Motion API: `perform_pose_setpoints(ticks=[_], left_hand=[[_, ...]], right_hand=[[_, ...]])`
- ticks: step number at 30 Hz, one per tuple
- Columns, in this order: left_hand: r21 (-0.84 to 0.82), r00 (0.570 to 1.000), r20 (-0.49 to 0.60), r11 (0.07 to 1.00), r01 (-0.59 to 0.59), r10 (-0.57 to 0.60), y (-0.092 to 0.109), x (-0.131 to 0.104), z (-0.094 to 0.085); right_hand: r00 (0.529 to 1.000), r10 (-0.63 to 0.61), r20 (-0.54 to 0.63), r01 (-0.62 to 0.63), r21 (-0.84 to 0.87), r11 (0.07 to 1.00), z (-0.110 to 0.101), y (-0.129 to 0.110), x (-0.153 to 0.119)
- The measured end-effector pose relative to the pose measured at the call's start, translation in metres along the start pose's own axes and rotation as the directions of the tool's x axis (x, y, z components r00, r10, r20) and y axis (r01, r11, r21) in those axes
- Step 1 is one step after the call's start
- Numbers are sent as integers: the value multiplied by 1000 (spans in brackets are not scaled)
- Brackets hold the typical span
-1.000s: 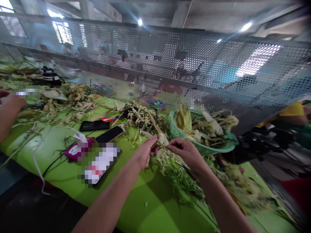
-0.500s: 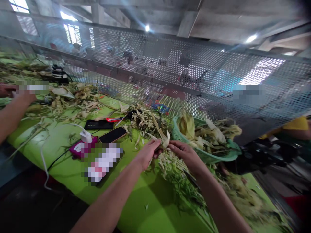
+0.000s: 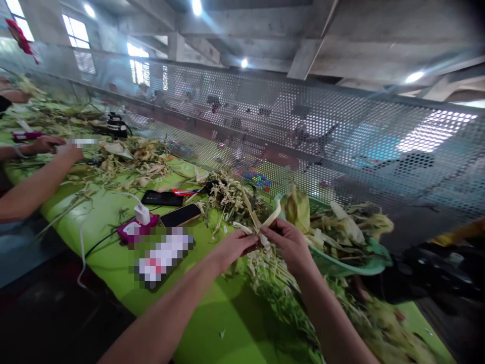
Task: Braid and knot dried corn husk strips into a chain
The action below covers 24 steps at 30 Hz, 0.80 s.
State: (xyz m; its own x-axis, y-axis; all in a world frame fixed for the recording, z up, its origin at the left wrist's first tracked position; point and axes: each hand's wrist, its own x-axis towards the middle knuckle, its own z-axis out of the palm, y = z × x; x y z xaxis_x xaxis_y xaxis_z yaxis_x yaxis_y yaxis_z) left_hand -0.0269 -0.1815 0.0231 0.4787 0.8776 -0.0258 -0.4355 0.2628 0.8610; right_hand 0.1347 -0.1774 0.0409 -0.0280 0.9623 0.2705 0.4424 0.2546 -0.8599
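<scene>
While both hands (image 3: 291,243) pinch pale strips (image 3: 272,214) — basket (image 3: 350,267), phones (image 3: 181,216)

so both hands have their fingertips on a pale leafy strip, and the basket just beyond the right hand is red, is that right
Not quite: the head view shows that the basket is green, not red. It does sit just beyond the right hand, and both that hand and the left hand have their fingertips on a pale leafy strip.
</scene>
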Motion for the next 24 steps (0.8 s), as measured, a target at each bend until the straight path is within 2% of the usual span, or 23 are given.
perform_pose_setpoints(ticks=[2,4,5,7,10,12,19,24], left_hand=[[192,1000,-7,981,-23,25,-7,3,-5],[380,999,-13,924,-40,49,-14,6,-10],[429,998,-7,902,-50,59,-18,8,-12],[440,998,2,896,-63,69,-24,9,-14],[395,999,14,918,-46,44,-30,9,-12],[412,999,28,910,-42,34,-32,8,-8],[354,996,71,932,-82,61,-32,2,16],[467,975,215,872,-147,49,-32,-4,35]], right_hand=[[991,-88,-101,68,-189,980,-10,-5,1],[942,-247,-228,143,-393,908,-20,-15,0],[918,-325,-227,186,-476,860,-23,-21,-2],[901,-427,-83,311,-561,767,-27,-33,-7],[897,-396,199,440,-499,747,-23,-44,-14],[896,-349,273,440,-450,777,-19,-46,-17],[920,-338,199,389,-350,852,-24,-41,-17],[930,-364,44,361,-281,889,-32,-34,-17]])
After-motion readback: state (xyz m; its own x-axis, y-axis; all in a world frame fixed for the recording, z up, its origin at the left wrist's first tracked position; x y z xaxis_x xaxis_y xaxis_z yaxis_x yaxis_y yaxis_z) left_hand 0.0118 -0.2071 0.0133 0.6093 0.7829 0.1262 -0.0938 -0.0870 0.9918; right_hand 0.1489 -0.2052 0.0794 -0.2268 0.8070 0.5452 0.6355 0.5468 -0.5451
